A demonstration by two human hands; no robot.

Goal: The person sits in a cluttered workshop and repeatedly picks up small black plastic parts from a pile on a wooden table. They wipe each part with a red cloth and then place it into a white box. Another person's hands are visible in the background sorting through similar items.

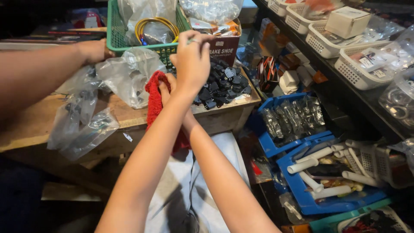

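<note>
My left hand [192,60] is raised over the wooden bench [30,125], its back to the camera and a ring on one finger. Its fingers curl toward the rim of a green basket [113,34]; what they hold is hidden. My right arm crosses under it, and my right hand [165,89] grips a red cloth [153,101] that hangs over the bench's edge. A pile of small black parts [222,84] lies just right of both hands.
Another person's hand [92,51] reaches in from the left onto clear plastic bags [129,75]. The basket holds a yellow cable coil [155,26]. Blue trays [297,190] with white tubes [319,172] sit low on the right. White baskets [358,71] line a shelf.
</note>
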